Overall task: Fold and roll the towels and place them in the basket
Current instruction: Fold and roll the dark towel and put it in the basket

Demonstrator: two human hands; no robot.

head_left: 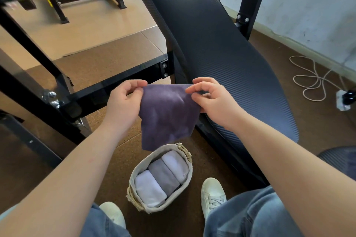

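Your purple towel (167, 113) hangs in the middle of the frame, spread flat and held by its top edge, with its lower corner dangling just above the far rim of the basket (152, 210). Your left hand (123, 102) holds the towel's upper left corner: the thumb and fingers (137, 84) are pinched together on the cloth. Your right hand (213, 102) holds the upper right corner the same way, its fingers (194, 88) clamped on the edge with the thumb underneath. The towel is in the air and touches nothing but your hands.

The basket sits on the floor (107, 59) at lower centre, between your feet. It is an oval, cloth-lined basket with woven handles at both ends. Three rolled towels lie side by side inside it: a white roll (149, 188) nearest you, a grey roll (163, 175) in the middle and another white roll (176, 163) at the far end, each touching its neighbour.

Your white shoes stand on either side of the basket, the left shoe (113, 213) at lower left of it and the right shoe (212, 192) just beside its right rim. Behind the towel a black metal frame (115, 86) crosses the left half of the frame, and a long black ribbed pad (212, 44) slants from top centre down to the right. A pale cord (308, 79) lies looped on the floor at the right edge.
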